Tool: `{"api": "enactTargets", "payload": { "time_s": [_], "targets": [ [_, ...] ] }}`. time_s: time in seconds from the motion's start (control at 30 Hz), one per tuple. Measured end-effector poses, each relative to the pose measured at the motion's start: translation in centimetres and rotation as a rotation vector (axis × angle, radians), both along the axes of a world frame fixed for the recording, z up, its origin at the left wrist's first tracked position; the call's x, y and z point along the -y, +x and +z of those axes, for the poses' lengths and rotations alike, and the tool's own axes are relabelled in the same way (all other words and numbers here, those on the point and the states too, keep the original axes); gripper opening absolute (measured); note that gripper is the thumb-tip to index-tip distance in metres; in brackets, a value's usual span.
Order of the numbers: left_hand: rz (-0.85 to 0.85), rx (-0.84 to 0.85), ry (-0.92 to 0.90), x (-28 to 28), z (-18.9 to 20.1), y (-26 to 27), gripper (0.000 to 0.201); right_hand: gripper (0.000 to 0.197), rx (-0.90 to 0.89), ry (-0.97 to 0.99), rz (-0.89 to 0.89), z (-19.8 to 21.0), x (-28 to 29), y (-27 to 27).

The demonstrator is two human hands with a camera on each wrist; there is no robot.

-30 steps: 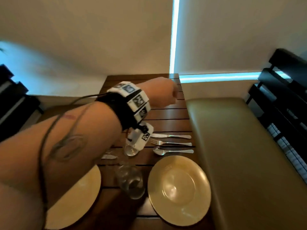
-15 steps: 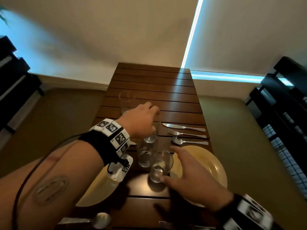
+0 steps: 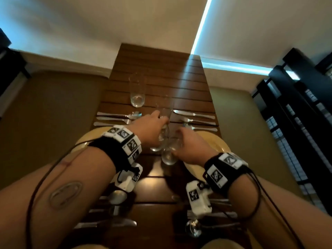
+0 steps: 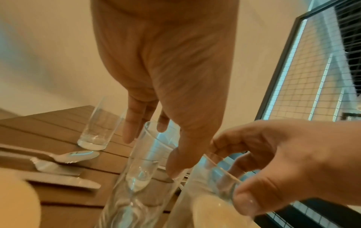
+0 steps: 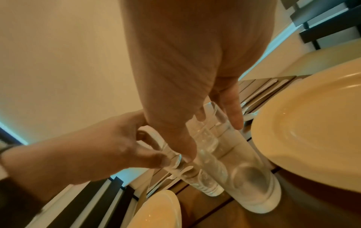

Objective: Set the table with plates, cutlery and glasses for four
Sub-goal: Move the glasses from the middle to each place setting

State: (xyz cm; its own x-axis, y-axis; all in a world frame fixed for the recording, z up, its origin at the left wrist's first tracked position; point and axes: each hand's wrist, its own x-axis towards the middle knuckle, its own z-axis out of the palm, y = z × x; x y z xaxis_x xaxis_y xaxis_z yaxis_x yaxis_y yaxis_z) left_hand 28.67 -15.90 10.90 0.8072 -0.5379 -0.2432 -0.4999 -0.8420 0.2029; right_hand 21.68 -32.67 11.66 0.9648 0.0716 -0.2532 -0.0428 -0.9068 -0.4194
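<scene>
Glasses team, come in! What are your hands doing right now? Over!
Left hand grips one glass. Right hand grips the next glass, glasses nearly touching. Third glass stands alone farther up. Plates close on both sides.

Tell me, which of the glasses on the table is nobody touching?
The far glass, standing alone beyond the cutlery. The left hand and right hand each grip one of the nearer glasses between the plates.
</scene>
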Motion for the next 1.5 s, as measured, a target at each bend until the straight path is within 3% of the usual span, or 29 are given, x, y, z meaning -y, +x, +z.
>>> {"api": "enactTargets", "payload": {
  "time_s": [0.1, 0.33, 0.53, 0.67, 0.87, 1.03, 1.13, 1.23, 1.5],
  "targets": [
    [0.067, 0.058, -0.021, -0.8, 0.0, -3.3, 0.065, 0.067, 0.04, 0.033, -0.072, -1.0, 0.9, -2.4],
    [0.221, 0.149, -0.205, -3.5, 0.7, -14.4, 0.078, 0.079, 0.185, 0.198, -0.068, -0.4, 2.8, -12.9],
    [0.229, 0.108, -0.178, -4.7, 1.8, -24.8, 0.077, 0.083, 0.068, 0.269, 0.035, -0.7, 2.4, -23.8],
    [0.197, 0.04, -0.086, -4.7, 1.3, -29.1, 0.077, 0.086, 0.011, 0.242, 0.09, -1.6, 1.1, -28.2],
    [0.227, -0.042, -0.014, -4.8, 0.0, -32.1, 0.082, 0.084, 0.012, 0.164, 0.153, -2.3, -0.6, -30.3],
    [0.27, -0.075, -0.063, -5.8, -0.9, -32.8, 0.09, 0.09, 0.029, 0.127, 0.171, -2.8, -1.4, -30.2],
    [0.378, -0.104, -0.189, -6.6, -1.3, -33.5, 0.1, 0.1, 0.012, 0.21, 0.069, -3.4, -1.3, -30.7],
    [0.491, -0.071, -0.331, -7.4, -2.3, -34.3, 0.095, 0.096, 0.038, 0.222, -0.035, -4.4, -1.2, -31.6],
    [0.534, -0.058, -0.337, -7.7, -3.9, -34.9, 0.082, 0.086, 0.052, 0.206, -0.104, -5.0, -1.3, -31.9]
  ]
}}
